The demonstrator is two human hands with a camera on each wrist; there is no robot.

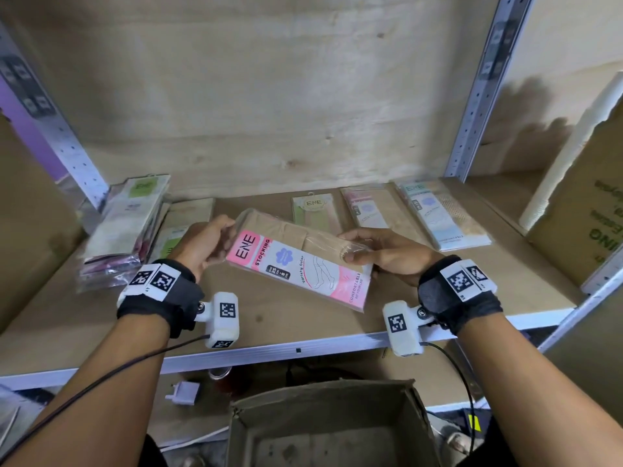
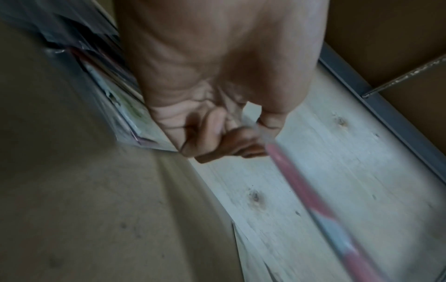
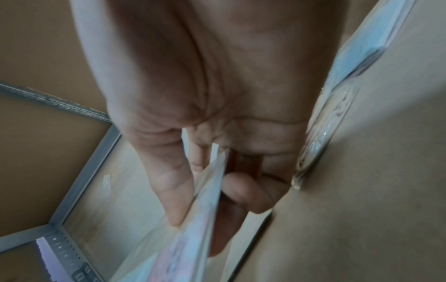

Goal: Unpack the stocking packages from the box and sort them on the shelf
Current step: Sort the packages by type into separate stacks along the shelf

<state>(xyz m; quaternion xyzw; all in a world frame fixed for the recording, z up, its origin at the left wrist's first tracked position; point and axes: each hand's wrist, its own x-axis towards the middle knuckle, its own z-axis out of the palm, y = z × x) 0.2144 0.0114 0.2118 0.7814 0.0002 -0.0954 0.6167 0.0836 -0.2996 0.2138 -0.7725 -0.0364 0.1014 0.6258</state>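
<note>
Both hands hold a pink-labelled stocking package (image 1: pixel 296 264) of beige stockings above the wooden shelf (image 1: pixel 269 318). My left hand (image 1: pixel 205 244) pinches its left end; in the left wrist view the package (image 2: pixel 313 190) shows edge-on, running out from the curled fingers (image 2: pixel 231 141). My right hand (image 1: pixel 384 254) grips the right end, thumb on top. The right wrist view shows the thumb (image 3: pixel 173 190) and fingers (image 3: pixel 243 194) clamped on the package (image 3: pixel 202 209). The open cardboard box (image 1: pixel 333 429) stands below the shelf, its inside looking bare.
On the shelf lie a green-labelled package (image 1: pixel 313 210), a pink-labelled one (image 1: pixel 374 210) and a blue-labelled one (image 1: pixel 441 217) in a row at the back. A pile of mixed packages (image 1: pixel 124 230) sits at the left. A cardboard carton (image 1: pixel 586 210) stands at the right.
</note>
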